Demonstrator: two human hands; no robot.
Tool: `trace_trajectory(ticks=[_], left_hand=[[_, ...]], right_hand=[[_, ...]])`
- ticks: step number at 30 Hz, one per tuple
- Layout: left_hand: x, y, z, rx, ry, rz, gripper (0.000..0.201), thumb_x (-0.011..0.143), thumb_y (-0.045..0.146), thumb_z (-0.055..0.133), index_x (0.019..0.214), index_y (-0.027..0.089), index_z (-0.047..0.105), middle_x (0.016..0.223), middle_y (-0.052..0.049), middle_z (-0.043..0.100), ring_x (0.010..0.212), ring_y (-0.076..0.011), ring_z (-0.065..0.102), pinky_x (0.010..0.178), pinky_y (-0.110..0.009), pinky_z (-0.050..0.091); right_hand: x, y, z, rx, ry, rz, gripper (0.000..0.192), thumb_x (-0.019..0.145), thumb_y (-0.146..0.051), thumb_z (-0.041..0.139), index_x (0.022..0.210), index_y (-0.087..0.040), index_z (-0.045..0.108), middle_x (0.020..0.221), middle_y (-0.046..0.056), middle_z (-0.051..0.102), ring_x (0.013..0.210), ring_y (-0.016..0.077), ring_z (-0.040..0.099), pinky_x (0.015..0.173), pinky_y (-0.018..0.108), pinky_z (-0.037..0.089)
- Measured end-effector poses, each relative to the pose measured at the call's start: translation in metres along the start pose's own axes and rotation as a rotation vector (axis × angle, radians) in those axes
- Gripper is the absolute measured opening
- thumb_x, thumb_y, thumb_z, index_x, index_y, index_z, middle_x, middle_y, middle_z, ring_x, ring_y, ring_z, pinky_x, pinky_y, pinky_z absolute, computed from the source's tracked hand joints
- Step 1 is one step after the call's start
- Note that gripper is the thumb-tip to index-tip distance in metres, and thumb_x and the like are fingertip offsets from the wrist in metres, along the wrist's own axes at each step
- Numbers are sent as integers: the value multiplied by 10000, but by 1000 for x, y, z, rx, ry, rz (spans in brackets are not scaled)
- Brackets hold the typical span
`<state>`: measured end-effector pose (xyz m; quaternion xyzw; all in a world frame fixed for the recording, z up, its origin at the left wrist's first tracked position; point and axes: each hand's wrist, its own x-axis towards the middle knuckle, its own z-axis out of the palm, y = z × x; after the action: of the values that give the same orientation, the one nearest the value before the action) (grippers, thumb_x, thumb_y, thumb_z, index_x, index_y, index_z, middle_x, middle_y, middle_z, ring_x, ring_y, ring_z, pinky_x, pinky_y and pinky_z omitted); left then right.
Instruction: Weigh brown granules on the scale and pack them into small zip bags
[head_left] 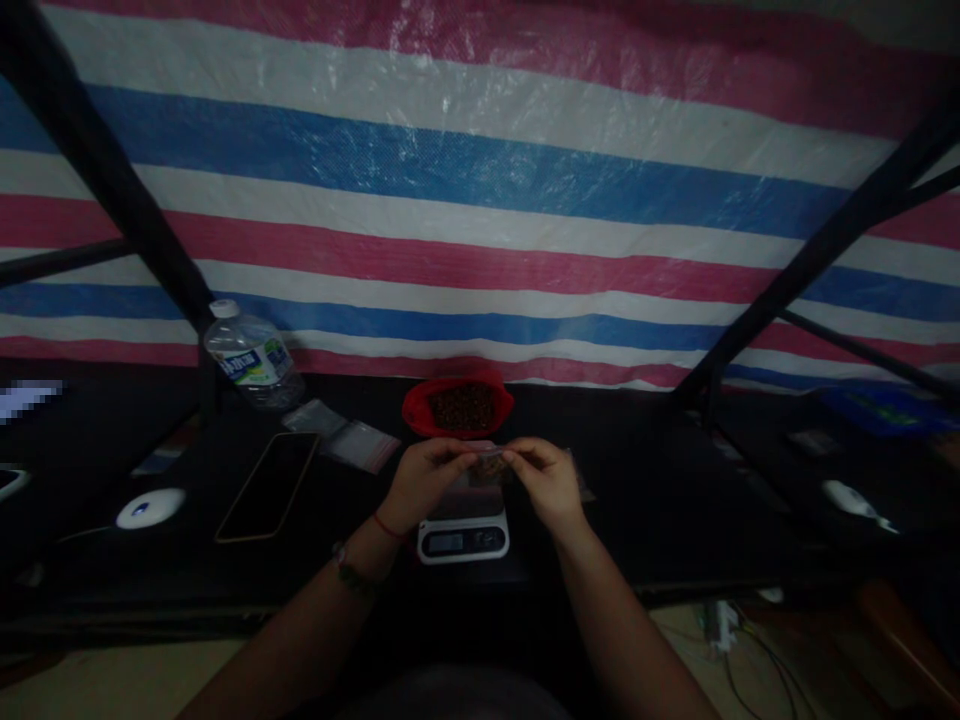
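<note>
Between my two hands a small clear zip bag (491, 467) with brownish contents is pinched along its top edge. My left hand (426, 480) has thumb and fingers closed on the bag's left side, and my right hand (549, 482) grips its right side the same way. Below the bag stands a white digital scale (463, 540) with a dark display panel; the hands and bag partly cover its plate. Just beyond, a red bowl-like container (417, 408) holds many small dark brown pieces. Partly hidden behind my right hand lies another clear bag (585, 480).
Left of my hands, flat clear zip bags (360, 445) and a phone (268, 487) lie on the black table (645, 530). A large plastic bottle (255, 360) stands by the dark frame post. Further left is a white mouse (151, 508). Striped sheeting (480, 260) hangs behind.
</note>
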<state>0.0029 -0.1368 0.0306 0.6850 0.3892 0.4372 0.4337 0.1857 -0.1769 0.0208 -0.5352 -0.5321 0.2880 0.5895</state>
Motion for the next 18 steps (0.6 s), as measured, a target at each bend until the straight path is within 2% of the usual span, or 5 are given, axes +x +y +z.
trace_trajectory(ticks=[5,8,12,18], left_hand=[[-3,-7,4,6,-49,17,206,785,357,640,798,173,732,777,-33,738,705,-148,665,673,-232,526],[-4,-4,4,49,-81,34,214,802,353,626,782,165,726,750,-34,727,694,-143,657,653,-222,510],[-4,1,4,91,-127,57,207,810,333,612,764,165,725,741,-42,721,678,-145,654,654,-227,504],[-6,0,4,165,-93,94,154,787,277,619,746,177,729,731,-42,724,701,-157,657,677,-240,500]], right_hand=[[-2,-1,-1,10,-53,-35,117,715,-312,706,745,-200,708,753,40,710,697,172,652,659,285,522],[-2,-5,-3,-34,-124,-87,77,742,-279,694,751,-203,709,786,44,715,743,174,655,685,283,517],[-3,-7,-2,-65,-146,-113,61,769,-255,669,752,-209,704,788,44,714,754,174,656,703,290,521],[-5,-9,3,-79,-177,-212,33,746,-254,703,747,-224,717,932,56,701,885,183,652,789,316,523]])
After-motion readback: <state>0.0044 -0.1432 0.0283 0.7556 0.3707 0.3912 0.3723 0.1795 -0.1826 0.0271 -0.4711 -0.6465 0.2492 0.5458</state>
